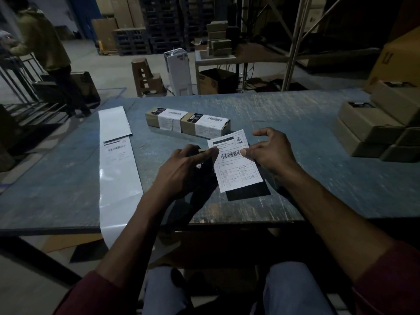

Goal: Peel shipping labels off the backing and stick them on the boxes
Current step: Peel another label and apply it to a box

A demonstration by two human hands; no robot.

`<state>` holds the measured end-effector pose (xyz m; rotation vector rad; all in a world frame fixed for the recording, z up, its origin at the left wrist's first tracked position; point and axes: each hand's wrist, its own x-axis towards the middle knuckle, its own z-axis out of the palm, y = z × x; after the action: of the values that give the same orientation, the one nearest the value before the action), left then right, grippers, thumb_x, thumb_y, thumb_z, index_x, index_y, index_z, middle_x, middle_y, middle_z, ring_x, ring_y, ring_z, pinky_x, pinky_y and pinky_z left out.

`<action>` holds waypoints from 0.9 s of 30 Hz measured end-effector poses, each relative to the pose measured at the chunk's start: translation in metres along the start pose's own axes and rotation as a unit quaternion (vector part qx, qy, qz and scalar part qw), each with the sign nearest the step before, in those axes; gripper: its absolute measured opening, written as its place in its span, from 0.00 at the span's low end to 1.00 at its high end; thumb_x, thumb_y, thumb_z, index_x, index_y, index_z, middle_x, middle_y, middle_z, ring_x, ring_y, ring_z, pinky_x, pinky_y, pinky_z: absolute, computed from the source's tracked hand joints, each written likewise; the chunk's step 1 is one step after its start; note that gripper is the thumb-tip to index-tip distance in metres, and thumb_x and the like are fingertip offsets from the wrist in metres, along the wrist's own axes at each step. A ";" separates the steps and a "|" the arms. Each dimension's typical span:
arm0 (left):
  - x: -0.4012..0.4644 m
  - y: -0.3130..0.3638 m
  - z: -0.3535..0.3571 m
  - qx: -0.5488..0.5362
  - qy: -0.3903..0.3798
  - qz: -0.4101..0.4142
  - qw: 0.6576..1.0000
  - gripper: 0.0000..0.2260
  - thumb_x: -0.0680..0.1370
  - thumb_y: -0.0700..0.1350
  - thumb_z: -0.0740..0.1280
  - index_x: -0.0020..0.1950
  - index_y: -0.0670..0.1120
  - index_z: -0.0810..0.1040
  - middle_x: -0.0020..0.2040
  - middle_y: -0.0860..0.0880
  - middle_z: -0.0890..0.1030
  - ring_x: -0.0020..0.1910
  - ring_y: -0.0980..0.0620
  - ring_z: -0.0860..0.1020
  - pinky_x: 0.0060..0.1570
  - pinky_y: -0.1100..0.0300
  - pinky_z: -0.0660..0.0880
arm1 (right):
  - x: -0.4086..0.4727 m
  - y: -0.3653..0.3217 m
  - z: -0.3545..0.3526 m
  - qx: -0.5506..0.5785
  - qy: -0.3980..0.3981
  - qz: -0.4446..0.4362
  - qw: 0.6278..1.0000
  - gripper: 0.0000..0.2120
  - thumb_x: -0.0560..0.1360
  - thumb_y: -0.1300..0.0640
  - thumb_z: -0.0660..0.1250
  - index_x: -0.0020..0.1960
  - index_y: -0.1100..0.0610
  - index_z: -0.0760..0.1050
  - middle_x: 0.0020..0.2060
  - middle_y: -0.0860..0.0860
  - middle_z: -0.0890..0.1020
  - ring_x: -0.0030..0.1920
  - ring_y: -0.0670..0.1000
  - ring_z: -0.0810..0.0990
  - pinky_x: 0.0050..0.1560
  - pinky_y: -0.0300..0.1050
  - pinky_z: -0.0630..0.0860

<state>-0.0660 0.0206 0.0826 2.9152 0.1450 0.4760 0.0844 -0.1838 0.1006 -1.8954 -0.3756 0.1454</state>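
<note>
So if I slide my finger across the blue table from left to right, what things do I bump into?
Long strip of label backing → left hand → shipping label held between both hands → right hand → stack of plain boxes. The two labelled boxes lie farther back, above the left hand.

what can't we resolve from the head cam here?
- Label small print, head view: too small and dim; only the barcode and logo show.
- Box under the label: hidden by the left hand and the label.
- Right hand fingertips: behind the label's edge.
- Stacked boxes: cut off by the right edge, count unclear.
- Backing strip: hangs off the table, its end hidden.
</note>
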 end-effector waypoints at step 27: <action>-0.003 0.003 -0.005 -0.015 -0.004 0.014 1.000 0.35 0.72 0.66 0.48 0.79 0.61 0.68 0.66 0.45 0.74 0.56 0.41 0.74 0.44 0.44 0.79 | 0.002 -0.006 0.002 -0.042 0.032 0.002 0.999 0.23 0.66 0.58 0.85 0.57 0.54 0.80 0.41 0.51 0.88 0.41 0.51 0.88 0.46 0.56 0.87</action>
<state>-0.0702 0.0180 0.0865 2.8938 0.0960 0.4660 0.0845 -0.1792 0.1056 -1.9787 -0.3388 0.0722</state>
